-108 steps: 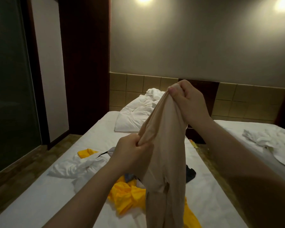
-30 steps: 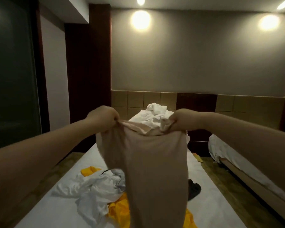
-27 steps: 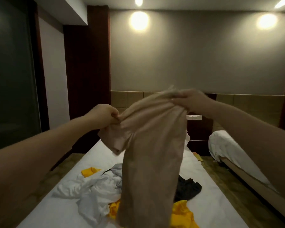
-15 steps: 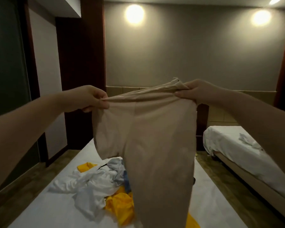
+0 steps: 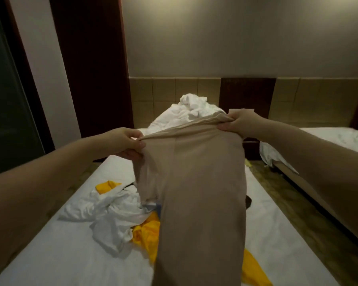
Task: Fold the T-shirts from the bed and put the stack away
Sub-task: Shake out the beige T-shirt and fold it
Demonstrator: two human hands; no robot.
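Note:
A beige T-shirt [image 5: 201,195] hangs in the air above the bed [image 5: 56,254], stretched between both hands. My left hand [image 5: 125,141] pinches its top edge at the left, and my right hand [image 5: 239,122] grips the top edge at the right, slightly higher. One sleeve droops below my left hand. Under the shirt a heap lies on the sheet: a white T-shirt [image 5: 112,211], a yellow T-shirt [image 5: 147,236] and a dark garment [image 5: 248,202] mostly hidden behind the beige cloth.
A crumpled white duvet [image 5: 186,114] is piled at the head of the bed against the tiled headboard [image 5: 163,93]. A second bed [image 5: 339,141] stands to the right across a narrow floor strip [image 5: 281,195]. A dark glass panel [image 5: 6,100] is at left.
My hands have come down from chest height to lower over the bed, still holding the beige T-shirt spread by its top edge. The view has tilted downward.

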